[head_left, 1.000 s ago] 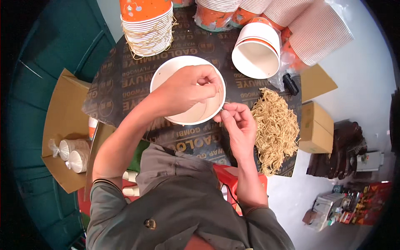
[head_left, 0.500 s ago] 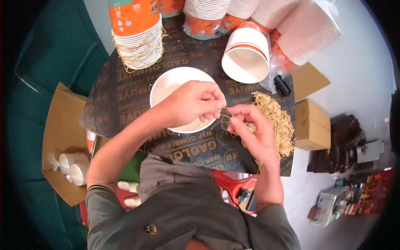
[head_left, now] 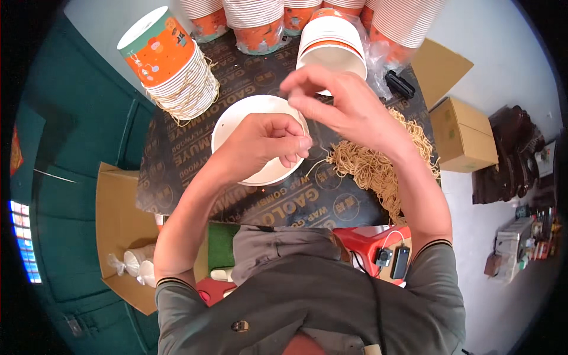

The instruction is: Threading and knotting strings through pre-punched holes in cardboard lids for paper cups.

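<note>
Over the white paper bucket point(head_left: 228, 133), my left hand point(head_left: 260, 142) has thumb and fingers pinched together on a thin tan rubber band point(head_left: 305, 126). The band rises from my left fingertips toward my right thumb. My right hand point(head_left: 343, 106) is raised beyond the left one, in front of the nested white buckets. Its fingertips are smeared by motion, so whether they grip the band is unclear. Under my right forearm lies a heap of tan rubber bands point(head_left: 370, 171). At the far left stands an orange and green bucket stack point(head_left: 171, 62), many bands looped around its white rims.
Nested white buckets point(head_left: 332, 56) lie tilted on the dark printed table point(head_left: 236, 204). Several tall orange and white stacks point(head_left: 254, 23) line the back, some in plastic wrap. A black object point(head_left: 400, 84) lies near the right edge. Cardboard boxes point(head_left: 464, 135) flank the table.
My right hand has moved up and away from the rubber band heap, past my left hand. The left hand stays pinched over the bucket. The view has shifted slightly.
</note>
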`<state>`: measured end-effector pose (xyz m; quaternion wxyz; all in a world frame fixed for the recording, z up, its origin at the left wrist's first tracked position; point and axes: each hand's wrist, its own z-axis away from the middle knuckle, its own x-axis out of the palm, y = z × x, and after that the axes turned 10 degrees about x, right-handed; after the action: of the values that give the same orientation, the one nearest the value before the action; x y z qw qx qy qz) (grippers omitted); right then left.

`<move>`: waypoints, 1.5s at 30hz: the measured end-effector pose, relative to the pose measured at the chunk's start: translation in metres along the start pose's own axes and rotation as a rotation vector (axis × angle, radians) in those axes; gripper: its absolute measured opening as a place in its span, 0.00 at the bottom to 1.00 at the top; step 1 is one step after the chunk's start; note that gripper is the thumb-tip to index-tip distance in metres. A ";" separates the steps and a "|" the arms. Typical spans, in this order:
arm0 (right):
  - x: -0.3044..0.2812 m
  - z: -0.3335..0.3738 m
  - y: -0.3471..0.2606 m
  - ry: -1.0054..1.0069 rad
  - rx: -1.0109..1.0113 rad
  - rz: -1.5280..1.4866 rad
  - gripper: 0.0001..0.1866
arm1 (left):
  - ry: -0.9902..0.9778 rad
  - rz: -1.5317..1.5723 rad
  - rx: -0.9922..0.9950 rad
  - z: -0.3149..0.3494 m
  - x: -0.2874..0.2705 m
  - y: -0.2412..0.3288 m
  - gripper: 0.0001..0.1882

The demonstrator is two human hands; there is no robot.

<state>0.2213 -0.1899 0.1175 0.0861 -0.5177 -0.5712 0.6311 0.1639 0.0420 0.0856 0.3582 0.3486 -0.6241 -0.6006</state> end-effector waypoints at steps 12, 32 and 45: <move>0.054 0.067 0.029 0.180 0.270 -0.461 0.13 | 0.034 -0.007 0.031 0.004 -0.003 0.000 0.10; 0.070 0.076 0.024 0.416 0.058 -0.125 0.08 | 0.130 0.016 0.026 0.002 0.004 0.000 0.08; 0.077 0.067 0.048 0.296 0.227 -0.560 0.09 | 0.210 -0.412 0.334 0.010 0.029 -0.006 0.08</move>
<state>0.1597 -0.1944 0.0232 0.3954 -0.4138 -0.5986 0.5606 0.1404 0.0218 0.0801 0.2292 0.5825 -0.5897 -0.5103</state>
